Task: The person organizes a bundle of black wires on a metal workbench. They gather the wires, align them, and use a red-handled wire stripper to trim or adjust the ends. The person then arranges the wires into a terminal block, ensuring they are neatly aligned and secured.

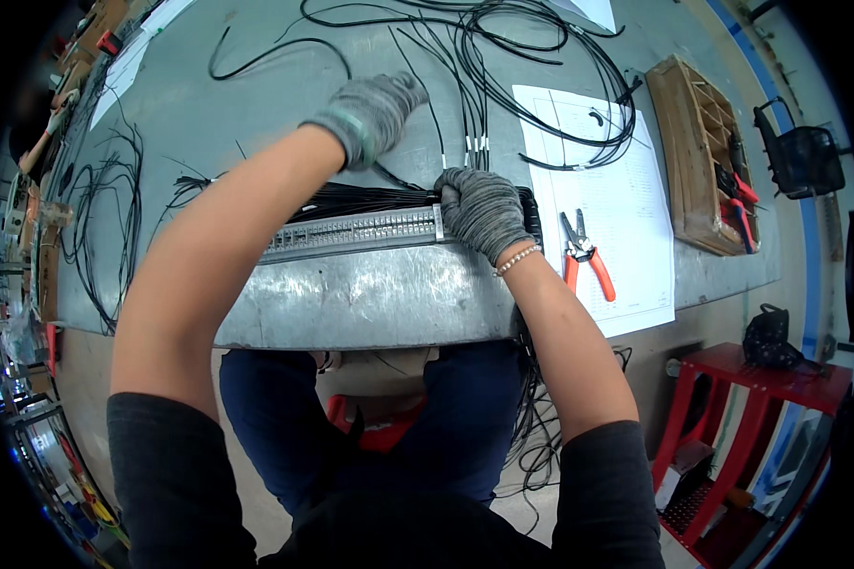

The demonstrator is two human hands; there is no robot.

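Both my hands wear grey knit gloves. My left hand (375, 116) reaches over the bench, slightly blurred, with its fingers closed at a thin black wire (436, 128). Closer to me, my right hand (484, 211) is curled around black wires at the right end of a metal terminal strip (361, 230). Its fingertips are partly hidden. Beyond this hand, several black wires with white markers (476, 142) stretch away across the bench. A dark wire bundle (361, 198) lies along the strip's far side.
Orange-handled wire strippers (586, 256) lie on a printed sheet (631, 218) to the right. Coiled black cable (541, 119) overlaps the sheet. A wooden box (678, 142) holds red-handled tools at the right edge. Loose wires (90, 218) lie at left. A red cart (731, 365) stands off the bench.
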